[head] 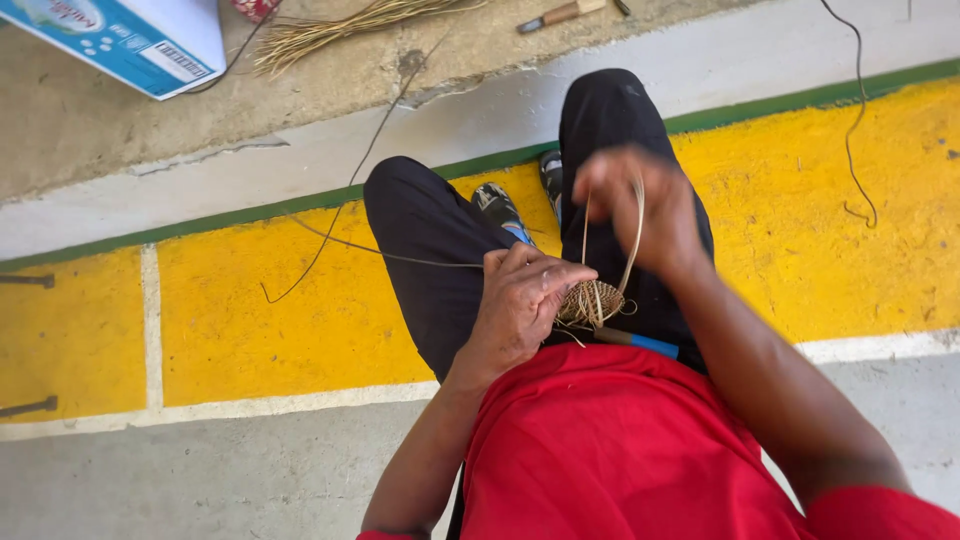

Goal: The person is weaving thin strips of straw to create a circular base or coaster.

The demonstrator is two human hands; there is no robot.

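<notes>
A small round woven piece [590, 300] of pale straw rests over my lap. My left hand [520, 300] grips its left side, fingers curled over it. My right hand [640, 205] is raised above it, blurred, pinching a loop of thin straw strands [632, 240] that run down into the weave. A long thin fibre [400, 258] trails from my left hand out to the left over my knee. A tool with a blue handle [640, 342] lies on my lap just below the woven piece.
I sit in black trousers and a red shirt, legs stretched over a yellow painted floor band [250, 320] with a green stripe. A bundle of straw [340, 28], a blue and white box [130, 40] and a wooden-handled tool [555, 15] lie on the concrete beyond.
</notes>
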